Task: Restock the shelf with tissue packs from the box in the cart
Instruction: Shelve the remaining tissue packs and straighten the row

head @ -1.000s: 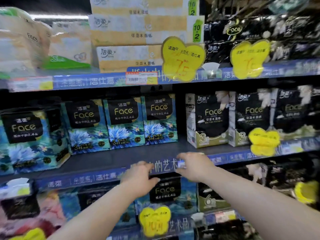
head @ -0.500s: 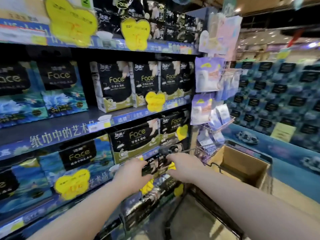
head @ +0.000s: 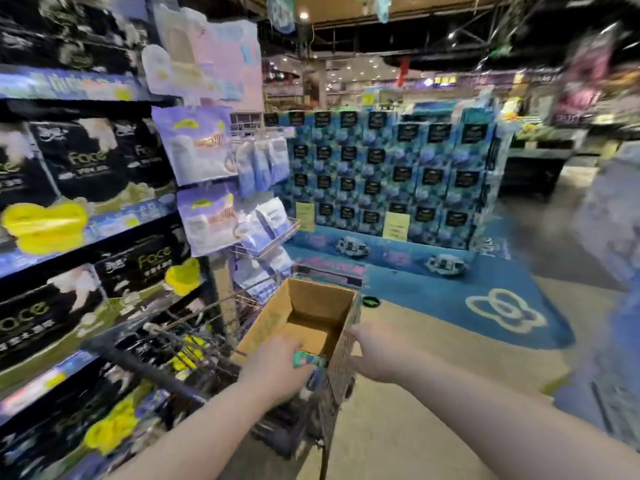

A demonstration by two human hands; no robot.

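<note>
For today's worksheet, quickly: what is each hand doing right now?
Left hand: reaching into the cardboard box, at a teal tissue pack; grip unclear.
Right hand: open, against the box's outer side.

Two bare forearms, no sleeves, left hand (head: 273,367), right hand (head: 375,353), no rings

Two bare hands, left hand (head: 273,370) and right hand (head: 375,355); one open cardboard box (head: 277,317); one wire cart (head: 194,344); one teal tissue pack (head: 309,360) showing inside the box.
</note>
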